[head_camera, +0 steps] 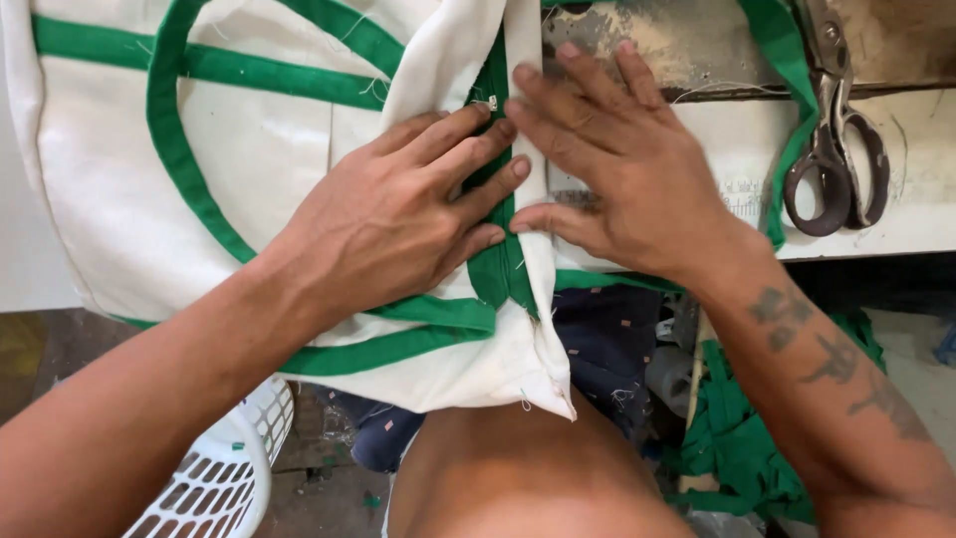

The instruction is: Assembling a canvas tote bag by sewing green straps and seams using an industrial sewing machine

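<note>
**Both hands flat on green-trimmed canvas bag at worktable edge**

A cream canvas bag with green binding and looped green handles lies across the white worktable, its lower corner hanging over the table edge above the person's lap. A folded cream flap with a green strip along its fold runs down the middle of the bag.

The left hand lies palm down on the bag, fingers extended and close together, fingertips pressing on the green strip; it grips nothing. The right hand lies palm down just beside it, fingers spread, thumb touching the flap's edge; it also grips nothing. The two hands nearly touch at the fold.

A heap of green fabric sits below the table on the right. A white plastic basket stands at lower left. Grey-handled scissors rest on the table at upper right, well apart from both hands.
</note>
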